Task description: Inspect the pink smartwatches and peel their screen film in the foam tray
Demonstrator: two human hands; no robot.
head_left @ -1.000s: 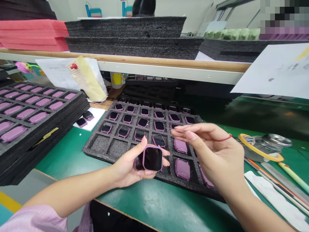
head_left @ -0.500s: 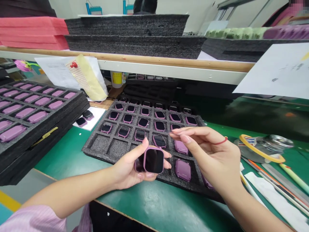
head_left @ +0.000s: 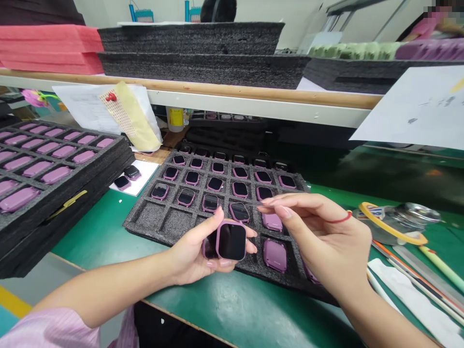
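Green table point(head_left: 235, 309), foam tray point(head_left: 145, 217) beyond it, and a pink watch point(head_left: 231, 241) gripped in the curled left fingers point(head_left: 217, 217) just above the tray, right fingers point(head_left: 286, 210) open beside it: a slip from that light hold risking a drop and a scratch.

You hold a pink-framed smartwatch body point(head_left: 231, 241) nearly upright in your left hand point(head_left: 192, 253), its dark glass face toward you, with a second dark-faced watch body point(head_left: 209, 246) just behind it.
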